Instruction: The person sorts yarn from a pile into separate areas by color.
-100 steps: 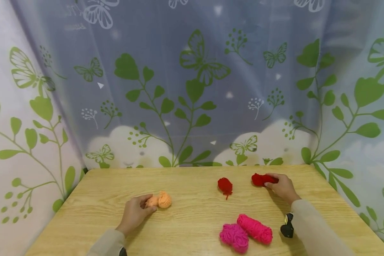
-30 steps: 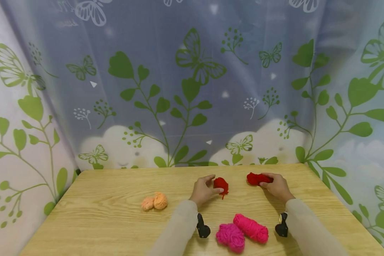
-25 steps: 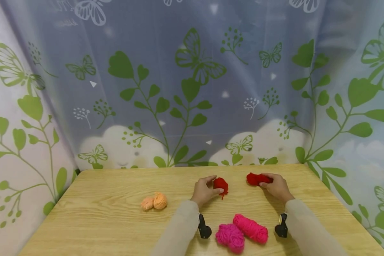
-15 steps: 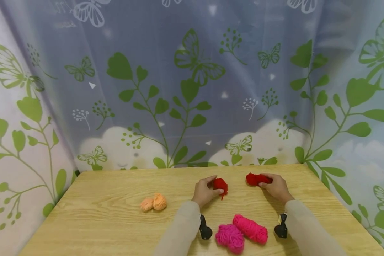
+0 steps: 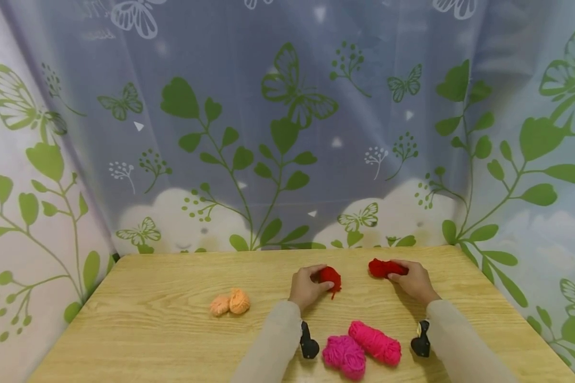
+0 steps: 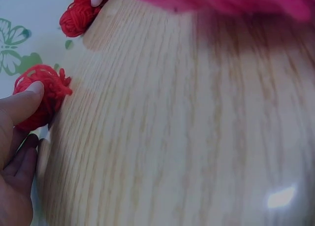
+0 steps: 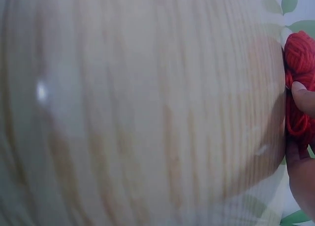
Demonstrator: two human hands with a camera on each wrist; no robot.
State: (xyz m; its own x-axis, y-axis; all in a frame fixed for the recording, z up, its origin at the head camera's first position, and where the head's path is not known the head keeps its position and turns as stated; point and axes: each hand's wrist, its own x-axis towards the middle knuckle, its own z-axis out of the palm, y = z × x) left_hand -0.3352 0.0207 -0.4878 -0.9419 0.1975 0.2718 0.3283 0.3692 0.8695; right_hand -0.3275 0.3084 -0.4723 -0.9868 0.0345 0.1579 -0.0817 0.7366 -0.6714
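Note:
My left hand (image 5: 307, 287) pinches a small red ball of yarn (image 5: 331, 279) near the back of the table, thumb on its near side; a loose strand hangs from it. In the left wrist view the thumb presses on that red yarn ball (image 6: 42, 100). To the right, my right hand (image 5: 416, 281) grips a longer red yarn skein (image 5: 379, 268) by its right end. The right wrist view has the thumb across the middle of this red skein (image 7: 299, 53). Both pieces lie at the tabletop, a gap between them.
Two touching peach yarn balls (image 5: 238, 302) lie left of centre. Nearer the front, between the forearms, a magenta yarn bundle (image 5: 344, 356) touches a hot-pink skein (image 5: 375, 343). A patterned curtain (image 5: 287, 159) stands behind the wooden table (image 5: 148, 330).
My left hand has let go of the peach yarn and moved right to the small red ball, which it now pinches. My right hand has kept its grip on the red skein.

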